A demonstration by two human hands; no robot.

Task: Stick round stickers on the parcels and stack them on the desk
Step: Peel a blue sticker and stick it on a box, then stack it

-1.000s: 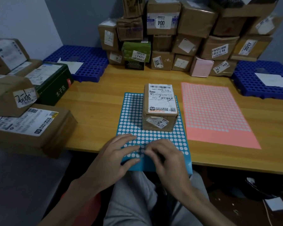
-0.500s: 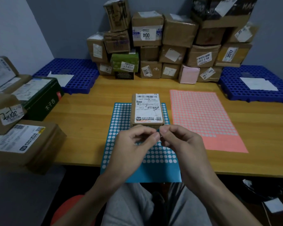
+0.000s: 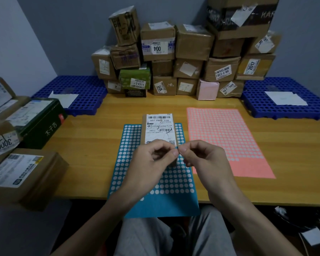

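Centrally: one small parcel [image 3: 160, 129], label up, resting on the blue sticker sheet [image 3: 127, 137], which lies on the desk [image 3: 92, 145] and overhangs its near edge. Left hand [image 3: 151, 163] and right hand [image 3: 205, 159]: both raised over the sheet in front of the parcel, fingers curled, fingertips meeting on one tiny blue sticker [image 3: 176, 148] pinched between them. Pink sticker sheet [image 3: 229, 145]: just right of the blue one. Stacked parcels [image 3: 190, 43]: along the back wall. Further parcels [image 3: 26, 178]: at left.
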